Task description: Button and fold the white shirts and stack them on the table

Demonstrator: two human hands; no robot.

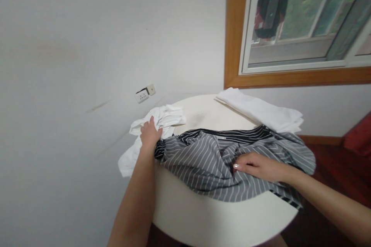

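A grey striped shirt (203, 162) with a black striped collar lies spread and rumpled across a round white table (203, 212). My right hand (257, 166) rests on the shirt's middle, fingers curled and pressing the fabric. My left hand (150, 134) reaches to the table's far left edge and closes on a crumpled white garment (162, 121) that hangs partly off the table. The shirt's left sleeve end lies right beside that hand.
A folded white cloth (261, 112) lies at the table's back right. A white wall with a socket (145, 93) stands close behind. A wood-framed window (234, 46) is at upper right. Dark red floor and a red object (359, 137) lie to the right.
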